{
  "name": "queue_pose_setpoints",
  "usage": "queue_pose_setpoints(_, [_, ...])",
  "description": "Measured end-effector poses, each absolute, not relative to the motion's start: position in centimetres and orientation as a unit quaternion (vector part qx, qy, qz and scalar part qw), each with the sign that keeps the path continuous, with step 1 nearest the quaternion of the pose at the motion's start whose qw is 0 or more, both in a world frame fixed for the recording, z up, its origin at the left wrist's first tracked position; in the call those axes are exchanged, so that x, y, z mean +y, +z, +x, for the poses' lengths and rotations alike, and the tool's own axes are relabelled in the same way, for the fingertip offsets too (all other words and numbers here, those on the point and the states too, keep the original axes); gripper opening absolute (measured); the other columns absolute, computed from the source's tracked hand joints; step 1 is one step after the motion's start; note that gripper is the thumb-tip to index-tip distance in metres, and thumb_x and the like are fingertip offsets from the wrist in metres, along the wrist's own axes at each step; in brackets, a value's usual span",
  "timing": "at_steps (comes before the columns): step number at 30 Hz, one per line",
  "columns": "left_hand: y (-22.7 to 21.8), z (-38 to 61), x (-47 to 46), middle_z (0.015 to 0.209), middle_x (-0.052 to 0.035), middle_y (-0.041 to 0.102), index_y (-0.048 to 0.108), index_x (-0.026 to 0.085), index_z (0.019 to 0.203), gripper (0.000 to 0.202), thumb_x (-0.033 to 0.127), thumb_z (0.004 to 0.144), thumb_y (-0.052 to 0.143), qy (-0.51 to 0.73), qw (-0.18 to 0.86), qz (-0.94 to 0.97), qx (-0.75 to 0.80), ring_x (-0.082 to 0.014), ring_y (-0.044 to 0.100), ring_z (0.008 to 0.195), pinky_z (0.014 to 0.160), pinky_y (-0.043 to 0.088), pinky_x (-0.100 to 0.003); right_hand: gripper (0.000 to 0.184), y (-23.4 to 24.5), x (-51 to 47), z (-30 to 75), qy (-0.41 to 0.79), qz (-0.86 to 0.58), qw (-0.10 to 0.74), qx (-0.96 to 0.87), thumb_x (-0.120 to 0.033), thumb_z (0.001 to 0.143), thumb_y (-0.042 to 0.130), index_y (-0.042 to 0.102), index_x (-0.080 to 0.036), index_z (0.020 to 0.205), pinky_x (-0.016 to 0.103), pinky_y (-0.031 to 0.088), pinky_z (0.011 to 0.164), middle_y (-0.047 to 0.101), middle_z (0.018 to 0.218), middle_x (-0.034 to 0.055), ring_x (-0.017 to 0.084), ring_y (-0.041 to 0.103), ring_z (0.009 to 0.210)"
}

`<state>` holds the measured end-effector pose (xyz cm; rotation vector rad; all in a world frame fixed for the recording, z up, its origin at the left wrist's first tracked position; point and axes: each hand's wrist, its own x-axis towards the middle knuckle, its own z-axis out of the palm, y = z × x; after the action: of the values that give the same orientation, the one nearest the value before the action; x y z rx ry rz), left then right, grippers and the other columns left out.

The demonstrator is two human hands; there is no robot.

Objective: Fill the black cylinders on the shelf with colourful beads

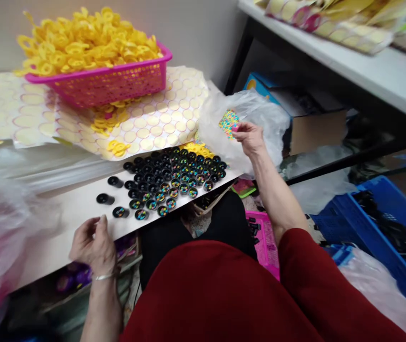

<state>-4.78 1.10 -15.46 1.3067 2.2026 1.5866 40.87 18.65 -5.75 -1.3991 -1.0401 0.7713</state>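
Note:
My left hand point(94, 244) hovers at the front edge of the white board point(56, 223), fingers loosely curled with the thumb apart and nothing visible between them. Just beyond it stand several small black cups point(105, 198); many in the group hold coloured beads point(162, 210), others look bare inside. At the right, my right hand point(251, 137) pinches a small pink piece point(236, 128), mostly covered by the fingers. Its kind cannot be made out. That hand is at the mouth of a clear plastic bag point(260, 109), beside a heap of multicoloured beads point(228, 121).
A pink basket point(117, 85) heaped with yellow ring-shaped pieces point(92, 42) stands on sticker sheets point(167, 128) behind the cups. Blue crates point(377, 199) and a pink basket point(269, 242) are low at the right. A shelf point(367, 61) juts in above. Plastic bags point(6, 237) crowd the left.

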Motion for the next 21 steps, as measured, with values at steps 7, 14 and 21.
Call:
queue_pose_setpoints(7, [-14.8,-4.8,3.3,0.074,-0.001,0.062,0.065,0.013,0.085,0.041,0.052,0.073,0.067,0.569,0.073,0.341,0.745,-0.0133,0.056,0.068,0.068,0.05,-0.029,0.025,-4.4,13.7,29.5,0.515,-0.435,0.507,-0.537,-0.023,0.051,0.082,0.064,-0.019,0.068,0.025,0.043,0.058,0.062,0.068,-0.0024,0.011,0.054,0.061])
queue_pose_setpoints(14, [-15.2,-5.1,3.0,0.074,-0.0004,0.061,0.066,0.012,0.083,0.038,0.048,0.072,0.071,0.578,0.108,0.357,0.726,-0.0113,0.055,0.068,0.067,0.048,-0.027,0.002,-5.8,12.2,21.5,0.382,-0.428,0.31,-0.758,-0.016,0.072,0.064,0.065,-0.016,0.07,0.027,0.036,0.064,0.057,0.069,-0.0021,0.011,0.048,0.066])
queue_pose_setpoints(21, [-15.3,-5.1,2.9,0.074,0.0003,0.06,0.066,0.013,0.083,0.036,0.048,0.074,0.069,0.57,0.109,0.369,0.726,-0.0094,0.051,0.064,0.064,0.046,-0.025,0.024,-5.3,11.8,19.5,0.054,-0.415,0.046,-0.907,-0.008,0.085,0.047,0.068,-0.019,0.087,0.033,0.032,0.068,0.062,0.092,0.0079,0.022,0.046,0.092])
